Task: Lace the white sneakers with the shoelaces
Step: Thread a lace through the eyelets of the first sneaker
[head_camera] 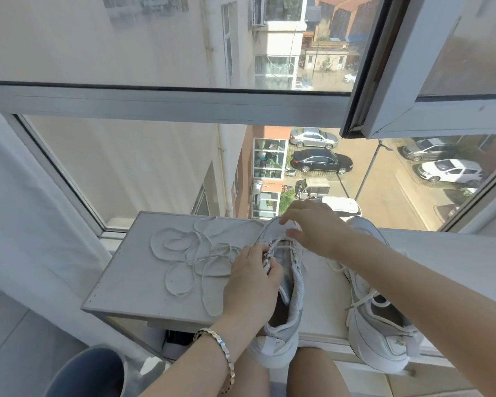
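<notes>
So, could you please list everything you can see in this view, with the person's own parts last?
Middle sneaker: one, white, on the sill, partly laced.
Right sneaker: one, white, on the sill at right.
Loose shoelace: white, tangled on the board; count unclear.
Board: one, pale grey, left of the sneakers.
Sill: one, white, under the window.
Window sash: one, white, open, upper right.
Container: one, blue-grey, bottom left.
Cars: several, outside below.
Bracelet: one, metallic, left wrist.
Left hand: grips middle sneaker's eyelet edge.
Right hand: over its toe; grip unclear.

My left hand (252, 279) curls, pinching the eyelet edge of the sneaker (297, 285); my right hand (312, 227) reaches across, fingers extended.
</notes>
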`<state>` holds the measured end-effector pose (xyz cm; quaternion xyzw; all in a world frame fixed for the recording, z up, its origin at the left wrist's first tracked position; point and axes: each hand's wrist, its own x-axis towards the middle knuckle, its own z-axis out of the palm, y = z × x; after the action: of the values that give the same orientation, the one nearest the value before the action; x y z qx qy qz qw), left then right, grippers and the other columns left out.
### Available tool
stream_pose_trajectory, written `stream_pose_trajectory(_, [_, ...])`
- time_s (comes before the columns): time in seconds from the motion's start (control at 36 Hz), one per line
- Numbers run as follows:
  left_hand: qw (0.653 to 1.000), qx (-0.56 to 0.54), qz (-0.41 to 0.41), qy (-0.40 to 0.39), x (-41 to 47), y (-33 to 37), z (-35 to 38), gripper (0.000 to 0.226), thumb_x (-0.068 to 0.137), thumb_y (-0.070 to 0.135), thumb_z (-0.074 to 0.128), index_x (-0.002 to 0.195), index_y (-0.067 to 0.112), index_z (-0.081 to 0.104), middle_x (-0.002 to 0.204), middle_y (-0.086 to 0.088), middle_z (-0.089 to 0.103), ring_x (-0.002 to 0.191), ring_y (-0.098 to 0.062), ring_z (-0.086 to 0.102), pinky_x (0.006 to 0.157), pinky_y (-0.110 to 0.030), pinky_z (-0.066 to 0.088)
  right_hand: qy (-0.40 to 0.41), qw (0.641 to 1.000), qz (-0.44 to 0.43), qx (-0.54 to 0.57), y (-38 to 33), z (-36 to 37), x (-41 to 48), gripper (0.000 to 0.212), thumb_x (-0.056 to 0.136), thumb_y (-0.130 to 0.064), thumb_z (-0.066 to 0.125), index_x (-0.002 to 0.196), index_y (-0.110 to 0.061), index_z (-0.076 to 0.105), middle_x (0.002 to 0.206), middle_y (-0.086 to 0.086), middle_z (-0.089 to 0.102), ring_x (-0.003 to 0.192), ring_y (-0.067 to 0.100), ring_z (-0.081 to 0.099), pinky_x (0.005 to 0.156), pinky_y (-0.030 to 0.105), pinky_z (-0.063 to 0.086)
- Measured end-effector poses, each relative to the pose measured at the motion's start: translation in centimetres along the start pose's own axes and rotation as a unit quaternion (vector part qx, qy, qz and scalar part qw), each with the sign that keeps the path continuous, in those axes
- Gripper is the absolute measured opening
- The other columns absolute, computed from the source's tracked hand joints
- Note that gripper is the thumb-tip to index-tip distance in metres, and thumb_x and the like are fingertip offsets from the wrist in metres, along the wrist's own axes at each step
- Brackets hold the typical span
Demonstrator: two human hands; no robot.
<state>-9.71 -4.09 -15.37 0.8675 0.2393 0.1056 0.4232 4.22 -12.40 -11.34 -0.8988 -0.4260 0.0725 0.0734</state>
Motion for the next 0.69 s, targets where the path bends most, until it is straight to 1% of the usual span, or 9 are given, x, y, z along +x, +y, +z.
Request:
stream_pose_trajectory(0.11, [1.0,0.002,0.003,-0.002,0.0,-0.1,0.0,0.029,0.096,0.029,0.041,0.124,0.025,0.048,0.119,0.011,0.045,0.112,-0.011,0.044,0.092,-0.033,0.043,-0.08,0.995,-0.061,0.027,-1.8,-0.2,0.0,0.025,0.09,-0.029,0.059,0.112,-0.019,0.062,0.118,-0.001,0.05,0.113,0.016,0.044,0.093,0.029,0.035])
stream_pose_trajectory(0.19, [1.0,0.005,0.008,0.0,0.0,-0.1,0.0,0.027,0.096,0.029,0.041,0.121,0.026,0.049,0.116,0.012,0.046,0.11,-0.011,0.045,0.088,-0.031,0.043,-0.078,0.995,-0.06,0.005,-1.7,0.2,0.3,0.023,0.091,-0.032,0.056,0.105,-0.015,0.064,0.11,0.0,0.048,0.101,0.015,0.044,0.085,0.025,0.033])
stream_pose_trajectory(0.28, [1.0,0.006,0.011,0.001,0.0,-0.1,0.0,0.027,0.096,0.029,0.04,0.122,0.026,0.049,0.114,0.013,0.045,0.109,-0.01,0.045,0.086,-0.029,0.043,-0.059,0.996,-0.061,0.031,-1.4,0.5,0.0,0.023,0.094,-0.029,0.053,0.102,-0.012,0.065,0.104,0.0,0.05,0.101,0.017,0.048,0.085,0.026,0.036])
stream_pose_trajectory(0.39, [1.0,0.008,0.009,0.002,0.0,-0.1,0.0,0.029,0.097,0.029,0.04,0.125,0.026,0.046,0.112,0.017,0.039,0.111,-0.008,0.043,0.085,-0.024,0.039,-0.006,0.998,-0.038,0.045,-1.4,0.9,-0.4,0.022,0.096,-0.023,0.048,0.101,-0.009,0.064,0.101,0.004,0.062,0.096,0.02,0.054,0.072,0.024,0.033])
stream_pose_trajectory(0.44, [1.0,0.009,0.007,0.002,-0.1,0.0,0.0,0.03,0.097,0.028,0.04,0.126,0.026,0.046,0.112,0.017,0.039,0.111,-0.008,0.043,0.083,-0.023,0.038,0.017,0.997,-0.008,0.076,-1.4,1.1,-0.3,0.019,0.096,-0.019,0.045,0.097,-0.009,0.061,0.099,0.006,0.065,0.088,0.021,0.055,0.068,0.025,0.033])
stream_pose_trajectory(0.5, [1.0,0.008,0.005,0.003,-0.1,0.0,0.0,0.03,0.097,0.028,0.04,0.126,0.025,0.046,0.114,0.016,0.041,0.112,-0.008,0.042,0.083,-0.022,0.038,0.032,0.984,0.045,0.169,-1.2,1.1,0.2,0.014,0.097,-0.015,0.041,0.092,-0.012,0.053,0.095,0.007,0.068,0.083,0.02,0.058,0.068,0.026,0.039])
stream_pose_trajectory(0.61, [1.0,0.014,0.006,0.005,-0.1,0.0,0.0,0.029,0.098,0.027,0.039,0.126,0.025,0.046,0.111,0.017,0.038,0.111,-0.006,0.041,0.081,-0.021,0.035,0.084,0.898,0.188,0.388,-0.1,0.6,1.2,0.016,0.1,-0.014,0.035,0.097,-0.004,0.048,0.07,0.008,0.068,0.073,0.028,0.065,0.073,0.041,0.054])
stream_pose_trajectory(0.64, [1.0,0.015,0.006,0.005,-0.1,0.0,0.0,0.028,0.098,0.027,0.039,0.125,0.025,0.046,0.111,0.016,0.039,0.11,-0.006,0.041,0.08,-0.02,0.034,0.095,0.888,0.209,0.399,0.3,0.4,1.2,0.018,0.1,-0.015,0.036,0.102,-0.002,0.048,0.069,0.008,0.067,0.071,0.029,0.064,0.072,0.041,0.053])
stream_pose_trajectory(0.69, [1.0,0.015,0.008,0.007,-0.1,0.0,0.0,0.028,0.098,0.027,0.038,0.125,0.025,0.046,0.114,0.015,0.041,0.11,-0.006,0.041,0.08,-0.02,0.034,0.12,0.902,0.231,0.346,0.7,0.1,0.8,0.025,0.1,-0.02,0.04,0.113,0.0,0.049,0.085,0.011,0.067,0.075,0.026,0.061,0.068,0.035,0.047])
